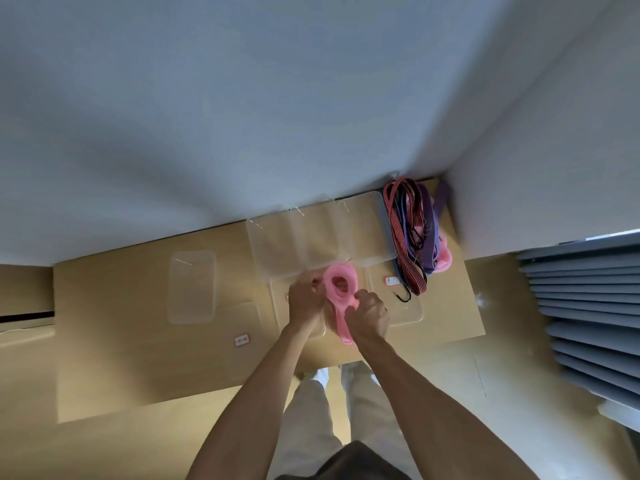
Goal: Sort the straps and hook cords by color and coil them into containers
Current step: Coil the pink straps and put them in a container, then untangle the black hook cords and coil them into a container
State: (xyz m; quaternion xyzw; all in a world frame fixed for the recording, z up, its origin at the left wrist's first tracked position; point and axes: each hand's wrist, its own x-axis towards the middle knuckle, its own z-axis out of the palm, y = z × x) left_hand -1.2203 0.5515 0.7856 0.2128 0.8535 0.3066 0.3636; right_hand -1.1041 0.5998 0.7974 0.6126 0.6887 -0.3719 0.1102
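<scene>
Coiling the pink strap (341, 292) over the near middle of the wooden table (138, 358), the left hand (304, 303) pinches the loop while the right hand (369, 317) curls around its tail. Early days, I'd judge: the clear containers (277, 247) look empty, and a tangled pile of straps (415, 233) waits far right. Plain grey walls, blinds (588, 306) right.

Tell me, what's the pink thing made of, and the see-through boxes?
The pink strap, held by both hands, looks like soft woven fabric: it bends into a floppy coil and has a dull, matte look. The clear containers seem to be thin shiny plastic: the table shows through them and light glints on their edges.
</scene>
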